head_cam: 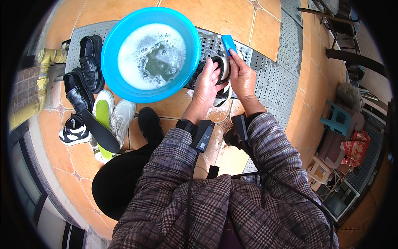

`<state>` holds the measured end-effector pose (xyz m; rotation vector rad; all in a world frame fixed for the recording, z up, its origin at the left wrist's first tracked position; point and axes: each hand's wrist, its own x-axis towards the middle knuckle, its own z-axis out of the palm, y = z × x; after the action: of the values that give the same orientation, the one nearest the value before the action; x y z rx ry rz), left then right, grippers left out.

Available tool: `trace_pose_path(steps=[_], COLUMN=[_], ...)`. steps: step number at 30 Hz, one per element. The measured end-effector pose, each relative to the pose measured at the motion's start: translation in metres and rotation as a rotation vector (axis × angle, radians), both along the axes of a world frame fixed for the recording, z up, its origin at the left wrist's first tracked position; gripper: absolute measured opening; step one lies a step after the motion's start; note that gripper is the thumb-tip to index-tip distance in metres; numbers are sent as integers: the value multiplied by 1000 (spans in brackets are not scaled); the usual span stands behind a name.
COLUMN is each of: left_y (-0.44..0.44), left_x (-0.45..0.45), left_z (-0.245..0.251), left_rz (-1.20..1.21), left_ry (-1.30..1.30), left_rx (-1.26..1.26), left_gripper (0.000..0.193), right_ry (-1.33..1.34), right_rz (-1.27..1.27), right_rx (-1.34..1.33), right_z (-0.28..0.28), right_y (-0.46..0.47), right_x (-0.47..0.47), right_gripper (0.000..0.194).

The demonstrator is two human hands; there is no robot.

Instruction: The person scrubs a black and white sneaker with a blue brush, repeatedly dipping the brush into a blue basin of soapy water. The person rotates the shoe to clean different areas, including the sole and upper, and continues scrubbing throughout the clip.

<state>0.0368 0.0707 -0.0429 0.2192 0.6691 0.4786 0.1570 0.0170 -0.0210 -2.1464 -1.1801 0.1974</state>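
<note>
My left hand (206, 82) is on a white and black shoe (224, 70), its fingers at the shoe's opening. With my right hand (242, 74) I grip a blue brush (229, 43) by its back, at the far side of the shoe; its bristles are hidden. Beneath my hands, part of another white and black shoe, or of the same one, shows (223, 96); I cannot tell which. Left of my hands stands a round blue plastic basin (107, 56) of cloudy water with white suds.
Black leather loafers (90, 67), white sneakers (124, 115), a black-and-white sneaker (74, 132) and black and green insoles (101, 132) lie at the left. Perforated metal drain covers (270, 77) cross the tiled floor. A teal plastic stool (335, 118) is at the right.
</note>
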Motion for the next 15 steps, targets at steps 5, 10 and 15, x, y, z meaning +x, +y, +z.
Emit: trace_pose_path(steps=[5,10,15], left_y=[13,4,7], left_x=[-4,2,-1], left_z=[-8,-8,-4], left_rz=[100,29,42], left_ry=[-2,18,25], left_rx=[-13,-36,41], left_gripper=[99,91,74], right_ry=[144,166,230], right_rz=[151,71,-3], right_rx=[-92,-4,-31], right_z=[13,7,-1], right_y=[-41,-57,2], right_x=[-31,-45,-2], right_gripper=[35,36,34])
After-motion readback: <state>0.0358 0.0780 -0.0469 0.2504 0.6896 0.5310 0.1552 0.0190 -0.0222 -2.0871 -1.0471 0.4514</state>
